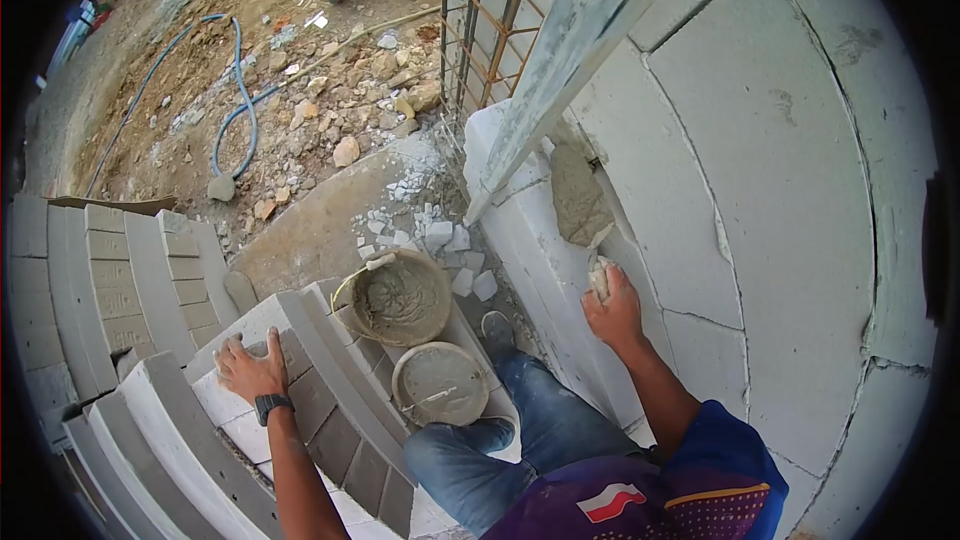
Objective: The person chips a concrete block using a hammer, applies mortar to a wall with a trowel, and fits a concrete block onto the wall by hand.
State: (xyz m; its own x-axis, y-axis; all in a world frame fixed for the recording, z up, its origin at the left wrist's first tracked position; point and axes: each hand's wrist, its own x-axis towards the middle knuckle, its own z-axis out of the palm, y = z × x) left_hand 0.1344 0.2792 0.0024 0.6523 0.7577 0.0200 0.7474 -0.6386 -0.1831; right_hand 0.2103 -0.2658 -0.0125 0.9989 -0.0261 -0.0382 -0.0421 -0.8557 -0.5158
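Observation:
My right hand [613, 312] is closed around the mortar-smeared handle of a trowel [598, 278] beside the light grey block wall. Wet grey mortar [578, 195] lies just beyond the handle and hides most of the blade. My left hand [252, 368], with a dark watch at the wrist, rests with fingers spread on a stack of grey blocks [330, 430]. Between my hands stand a bucket of wet mortar [405, 298] with a wire handle and a second round container [440, 385] with grey mortar in it.
A long pale board [570, 60] slants beside the wall [770, 140]. Rusty rebar [490, 20] rises behind it. Broken white block pieces [440, 233] and stones lie on the ground, with a blue hose [238, 90] farther off. More blocks [115, 290] are stacked at left.

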